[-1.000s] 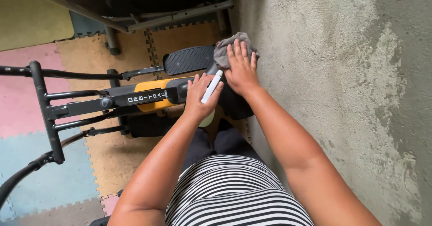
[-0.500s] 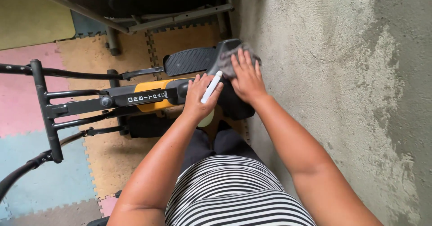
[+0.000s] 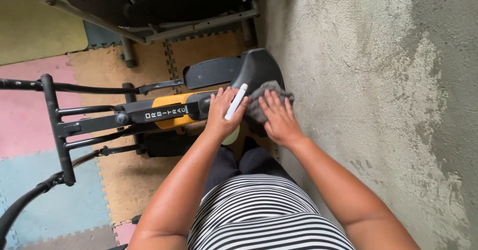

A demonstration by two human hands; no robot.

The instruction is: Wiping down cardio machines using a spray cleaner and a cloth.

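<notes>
My left hand (image 3: 223, 111) grips a spray bottle (image 3: 235, 102) with a white nozzle and a pale green body, held against the black and orange exercise machine (image 3: 164, 111). My right hand (image 3: 278, 115) lies flat on a grey cloth (image 3: 263, 96) and presses it onto the machine's black rounded housing (image 3: 259, 66). The two hands are side by side, almost touching. A black foot pedal (image 3: 211, 72) sits just beyond them.
A rough concrete wall (image 3: 378, 81) runs along the right. Foam puzzle mats (image 3: 30, 120) in pink, blue and tan cover the floor. Black frame bars (image 3: 55, 125) of the machine stand at left. Another machine's metal frame (image 3: 149, 31) is at the top.
My right hand has slid the grey cloth down the black housing, closer to my body and to my left hand. The left hand has stayed put with the bottle.
</notes>
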